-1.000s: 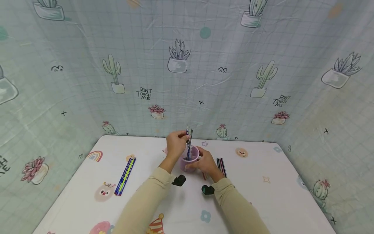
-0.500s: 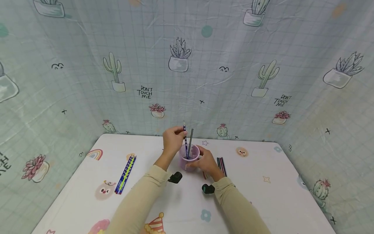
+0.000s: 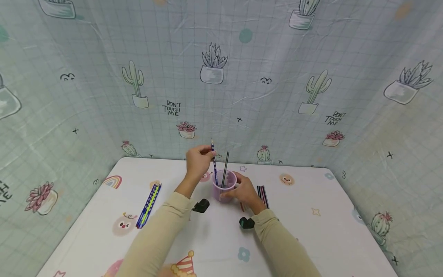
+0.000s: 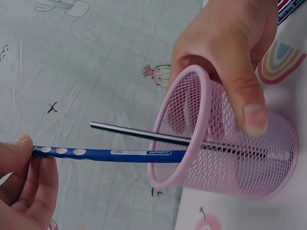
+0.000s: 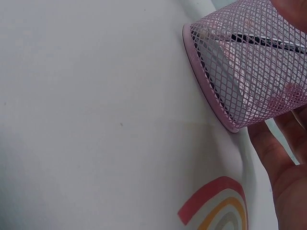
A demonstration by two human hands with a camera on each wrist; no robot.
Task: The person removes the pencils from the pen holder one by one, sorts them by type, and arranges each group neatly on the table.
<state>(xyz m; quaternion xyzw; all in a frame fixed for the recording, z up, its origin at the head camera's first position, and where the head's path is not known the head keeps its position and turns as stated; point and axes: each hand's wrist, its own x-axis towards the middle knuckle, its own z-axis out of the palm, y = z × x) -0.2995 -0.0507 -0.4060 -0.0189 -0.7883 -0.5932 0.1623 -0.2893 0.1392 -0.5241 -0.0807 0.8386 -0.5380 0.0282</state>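
My left hand pinches the upper part of a blue pencil with white spots, its tip pointing up. The pencil's lower end is inside the mouth of a pink mesh pencil cup. A dark pencil with a pale stripe leans in the same cup, untouched by my fingers. Wrapped round the cup's side, my right hand holds it, with the thumb in front in the left wrist view. In the right wrist view the cup's base shows close to the white tabletop.
Several blue and yellow-green pencils lie together on the white table at the left. Dark striped pencils lie to the right, partly behind my right wrist. A printed curtain stands behind the table and at both sides.
My left hand has moved up and to the left with the blue pencil, drawing it away from the dark one and partly out of the cup. My right hand stays on the cup.
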